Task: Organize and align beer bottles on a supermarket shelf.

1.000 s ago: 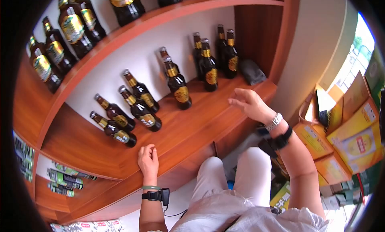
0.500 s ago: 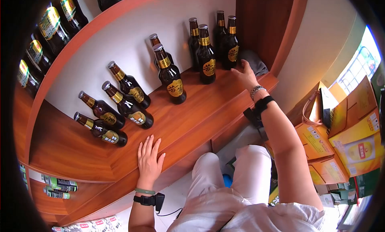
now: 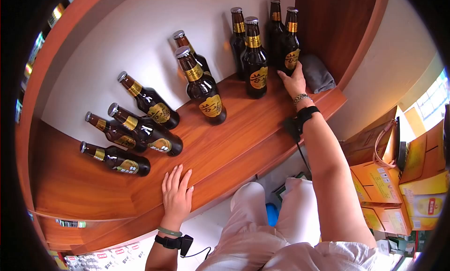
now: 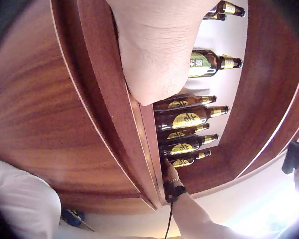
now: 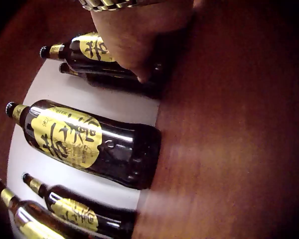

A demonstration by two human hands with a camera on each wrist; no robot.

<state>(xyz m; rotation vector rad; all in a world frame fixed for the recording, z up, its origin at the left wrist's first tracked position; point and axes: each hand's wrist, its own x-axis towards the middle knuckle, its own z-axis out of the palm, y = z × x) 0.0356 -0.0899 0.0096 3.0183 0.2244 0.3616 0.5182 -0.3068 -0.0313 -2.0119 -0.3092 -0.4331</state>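
My right hand [image 3: 295,81] grips the lower part of a dark brown beer bottle [image 3: 291,41] with a gold label, at the right end of the shelf [image 3: 234,125]. The bottle stands upright, and part of its base is hidden by the hand. In the right wrist view, that hand [image 5: 134,40] covers the lower body of the same bottle [image 5: 89,48]. My left hand [image 3: 176,196] rests palm down on the shelf's front, fingers straight and spread, holding nothing. It lies close below the nearest bottle of the left group [image 3: 117,159].
Several more beer bottles [image 3: 206,90] stand along the curved shelf. A dark grey cloth bundle [image 3: 316,74] lies in the right corner beside the gripped bottle. Yellow cartons [image 3: 379,186] are stacked to the right. The upper shelf edge [image 3: 61,41] curves overhead at the left.
My right hand has moved from above the shelf front to the bottle at the right end and now grips it. My left hand has flattened onto the shelf. The head view has moved closer.
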